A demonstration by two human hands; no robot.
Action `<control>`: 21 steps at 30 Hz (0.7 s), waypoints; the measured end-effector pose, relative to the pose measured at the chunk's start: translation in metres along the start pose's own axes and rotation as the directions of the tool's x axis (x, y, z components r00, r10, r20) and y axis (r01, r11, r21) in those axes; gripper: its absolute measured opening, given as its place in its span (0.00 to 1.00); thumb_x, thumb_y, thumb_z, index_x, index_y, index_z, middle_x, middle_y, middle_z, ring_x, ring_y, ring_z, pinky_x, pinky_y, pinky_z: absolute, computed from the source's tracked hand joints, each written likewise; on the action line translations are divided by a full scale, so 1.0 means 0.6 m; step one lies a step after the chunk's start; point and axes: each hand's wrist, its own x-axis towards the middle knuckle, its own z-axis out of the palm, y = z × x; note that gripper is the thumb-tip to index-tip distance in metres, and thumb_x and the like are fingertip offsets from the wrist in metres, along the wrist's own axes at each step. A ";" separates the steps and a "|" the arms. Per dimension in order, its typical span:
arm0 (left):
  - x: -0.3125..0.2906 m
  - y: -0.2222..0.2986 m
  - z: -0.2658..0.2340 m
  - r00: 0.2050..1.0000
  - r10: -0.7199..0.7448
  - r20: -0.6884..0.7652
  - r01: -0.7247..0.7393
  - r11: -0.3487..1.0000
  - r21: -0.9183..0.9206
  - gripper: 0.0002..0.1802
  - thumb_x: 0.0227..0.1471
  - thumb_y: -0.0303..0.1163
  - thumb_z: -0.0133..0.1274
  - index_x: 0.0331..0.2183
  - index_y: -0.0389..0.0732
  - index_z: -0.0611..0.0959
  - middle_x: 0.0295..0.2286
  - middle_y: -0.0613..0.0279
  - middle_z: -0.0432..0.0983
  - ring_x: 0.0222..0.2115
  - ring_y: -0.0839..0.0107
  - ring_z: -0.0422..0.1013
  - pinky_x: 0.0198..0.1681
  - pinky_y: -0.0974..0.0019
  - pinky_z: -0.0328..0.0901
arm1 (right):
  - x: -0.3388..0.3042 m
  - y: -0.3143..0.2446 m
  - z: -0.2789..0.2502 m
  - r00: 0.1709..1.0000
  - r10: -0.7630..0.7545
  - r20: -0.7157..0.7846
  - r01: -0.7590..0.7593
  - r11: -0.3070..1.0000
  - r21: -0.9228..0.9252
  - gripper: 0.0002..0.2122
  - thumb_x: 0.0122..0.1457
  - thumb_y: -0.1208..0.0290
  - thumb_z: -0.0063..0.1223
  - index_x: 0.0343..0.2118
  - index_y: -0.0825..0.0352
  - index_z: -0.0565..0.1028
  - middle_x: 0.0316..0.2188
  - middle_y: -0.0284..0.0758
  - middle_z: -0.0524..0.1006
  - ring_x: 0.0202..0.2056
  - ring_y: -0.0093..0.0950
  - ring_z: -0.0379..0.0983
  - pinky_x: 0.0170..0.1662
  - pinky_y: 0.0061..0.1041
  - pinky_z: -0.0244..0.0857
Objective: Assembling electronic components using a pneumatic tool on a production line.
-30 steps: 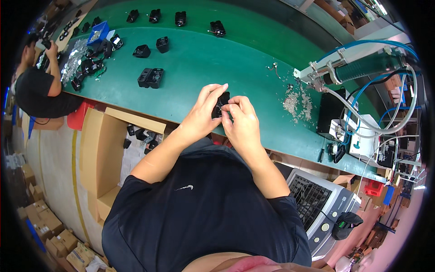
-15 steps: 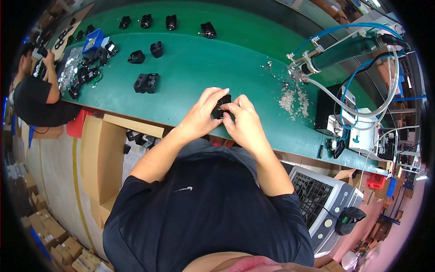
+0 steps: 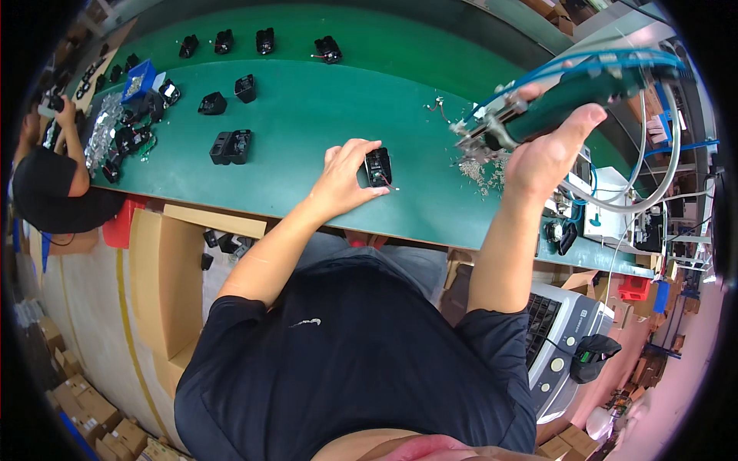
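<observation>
My left hand [image 3: 340, 180] grips a small black plastic housing [image 3: 377, 163] by its side, thumb below and fingers above, over the near part of the green bench [image 3: 307, 115]. The housing's hollow side faces up, and a thin reddish wire pokes out at its lower right. At the right, my right hand [image 3: 542, 157] is wrapped round the dark green body of a power screwdriver [image 3: 580, 100]. Its metal nose points left and down, above a pile of small pale screw-like bits [image 3: 484, 178]. Blue and clear hoses run from the tool's rear.
Several black housings stand at the back and left, including a double one [image 3: 231, 147]. A blue bin [image 3: 138, 81] is near loose parts. An open cardboard box [image 3: 165, 280] stands below the bench, an air cooler [image 3: 565, 361] at lower right. Another person [image 3: 54, 184] works at far left.
My right hand has left the housing and taken hold of the screwdriver, pulling it slightly left. My left hand still holds the housing. The view has shifted slightly.
</observation>
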 end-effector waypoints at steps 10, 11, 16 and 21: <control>-0.005 0.009 -0.008 0.997 0.078 0.002 -0.078 0.997 -0.014 0.48 0.34 0.44 0.77 0.57 0.42 0.76 0.49 0.57 0.76 0.51 0.59 0.71 0.54 0.56 0.57 | -0.114 0.061 0.064 0.990 -0.012 0.138 0.000 0.996 0.088 0.51 0.59 0.20 0.19 0.54 0.74 0.67 0.19 0.36 0.73 0.17 0.26 0.69 0.23 0.22 0.66; -0.003 0.014 -0.011 0.997 0.076 0.001 -0.076 0.997 -0.022 0.47 0.34 0.44 0.77 0.56 0.42 0.76 0.49 0.58 0.76 0.51 0.59 0.71 0.54 0.57 0.57 | -0.120 0.070 0.063 0.990 -0.013 0.139 0.001 0.996 0.087 0.51 0.59 0.20 0.19 0.54 0.74 0.67 0.19 0.36 0.73 0.17 0.26 0.69 0.23 0.22 0.66; -0.001 0.018 -0.013 0.997 0.073 -0.002 -0.073 0.997 -0.020 0.46 0.33 0.43 0.77 0.55 0.43 0.77 0.48 0.59 0.77 0.50 0.61 0.72 0.53 0.58 0.57 | -0.137 0.079 0.073 0.987 0.022 0.160 -0.041 0.993 0.112 0.50 0.59 0.20 0.20 0.54 0.74 0.67 0.19 0.36 0.72 0.18 0.24 0.69 0.23 0.21 0.66; -0.002 0.018 -0.013 0.998 0.060 0.003 -0.060 0.997 -0.044 0.45 0.33 0.42 0.77 0.55 0.44 0.78 0.48 0.60 0.77 0.49 0.60 0.72 0.52 0.58 0.57 | -0.148 0.086 0.075 0.987 0.053 0.155 -0.077 0.985 0.155 0.50 0.59 0.20 0.21 0.55 0.74 0.66 0.19 0.36 0.72 0.18 0.24 0.68 0.23 0.22 0.66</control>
